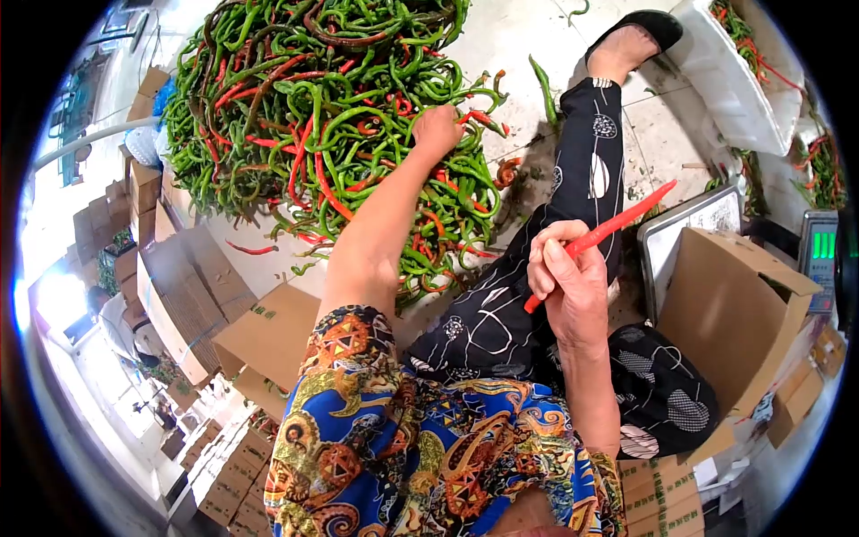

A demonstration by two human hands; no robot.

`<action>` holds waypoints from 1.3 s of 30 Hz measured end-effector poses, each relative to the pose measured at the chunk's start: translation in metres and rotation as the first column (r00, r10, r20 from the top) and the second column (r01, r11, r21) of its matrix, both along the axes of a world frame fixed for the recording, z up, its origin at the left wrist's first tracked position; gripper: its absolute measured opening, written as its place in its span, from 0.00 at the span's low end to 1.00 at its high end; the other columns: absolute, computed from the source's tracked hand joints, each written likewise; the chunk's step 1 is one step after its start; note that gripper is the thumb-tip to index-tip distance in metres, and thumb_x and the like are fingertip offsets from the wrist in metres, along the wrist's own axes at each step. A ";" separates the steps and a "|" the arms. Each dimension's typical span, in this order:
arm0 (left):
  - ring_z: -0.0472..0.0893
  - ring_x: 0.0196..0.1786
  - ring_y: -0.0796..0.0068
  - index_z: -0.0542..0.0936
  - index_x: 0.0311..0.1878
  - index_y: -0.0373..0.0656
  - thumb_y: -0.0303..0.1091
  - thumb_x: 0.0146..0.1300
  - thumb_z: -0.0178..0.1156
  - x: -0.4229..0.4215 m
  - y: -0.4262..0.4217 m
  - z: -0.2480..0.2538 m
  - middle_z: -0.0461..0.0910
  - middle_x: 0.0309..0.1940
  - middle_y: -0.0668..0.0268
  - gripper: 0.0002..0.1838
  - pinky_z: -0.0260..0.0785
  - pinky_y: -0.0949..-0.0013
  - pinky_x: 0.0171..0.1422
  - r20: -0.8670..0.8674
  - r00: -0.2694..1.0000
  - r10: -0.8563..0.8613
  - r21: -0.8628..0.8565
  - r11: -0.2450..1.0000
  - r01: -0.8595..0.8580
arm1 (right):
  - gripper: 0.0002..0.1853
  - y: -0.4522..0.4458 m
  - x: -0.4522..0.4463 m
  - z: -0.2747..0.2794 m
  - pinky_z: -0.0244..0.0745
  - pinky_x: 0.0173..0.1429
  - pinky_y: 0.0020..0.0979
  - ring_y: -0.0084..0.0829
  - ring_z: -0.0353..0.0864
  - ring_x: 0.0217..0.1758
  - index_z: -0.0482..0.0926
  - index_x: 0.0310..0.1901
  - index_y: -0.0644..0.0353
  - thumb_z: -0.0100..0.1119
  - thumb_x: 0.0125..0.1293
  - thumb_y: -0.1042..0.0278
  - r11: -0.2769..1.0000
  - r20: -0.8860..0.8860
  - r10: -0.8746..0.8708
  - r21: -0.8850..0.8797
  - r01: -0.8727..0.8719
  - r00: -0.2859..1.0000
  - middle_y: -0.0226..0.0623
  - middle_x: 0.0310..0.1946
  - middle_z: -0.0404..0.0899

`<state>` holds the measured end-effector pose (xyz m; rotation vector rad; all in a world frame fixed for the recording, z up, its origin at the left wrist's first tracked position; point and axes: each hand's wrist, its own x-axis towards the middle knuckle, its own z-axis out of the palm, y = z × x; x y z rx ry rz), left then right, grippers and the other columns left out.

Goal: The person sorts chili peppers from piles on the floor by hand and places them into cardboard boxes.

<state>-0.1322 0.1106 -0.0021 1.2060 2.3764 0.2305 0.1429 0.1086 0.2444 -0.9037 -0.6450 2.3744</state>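
Note:
A big heap of green and red chili peppers (pixel 304 116) lies on the floor. My left hand (pixel 438 132) reaches onto the right part of this heap, its fingers curled down by a red pepper; what they grip, if anything, is hard to make out. Held up over my lap, my right hand (pixel 565 268) pinches a long red pepper (pixel 626 215) between thumb and fingers, its tip pointing up and to the right. A single green pepper (pixel 542 89) lies on the floor between the heap and my outstretched leg.
On the right stand an open cardboard box (pixel 725 304), a metal scale tray (pixel 658 242), a green-lit display (pixel 820 246) and a white foam box (pixel 743 80) holding peppers. Flattened cartons (pixel 192 286) and stacked boxes (pixel 234 465) are on the left. A person bends near the far left edge.

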 end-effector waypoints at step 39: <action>0.80 0.41 0.48 0.79 0.39 0.42 0.38 0.51 0.65 0.012 -0.017 0.036 0.81 0.35 0.55 0.14 0.73 0.48 0.43 -0.055 0.942 -0.330 -0.210 0.926 0.312 | 0.10 -0.005 0.000 0.001 0.65 0.28 0.16 0.14 0.68 0.23 0.76 0.48 0.65 0.56 0.69 0.71 0.996 0.147 0.056 0.065 -0.066 0.988 0.32 0.31 0.76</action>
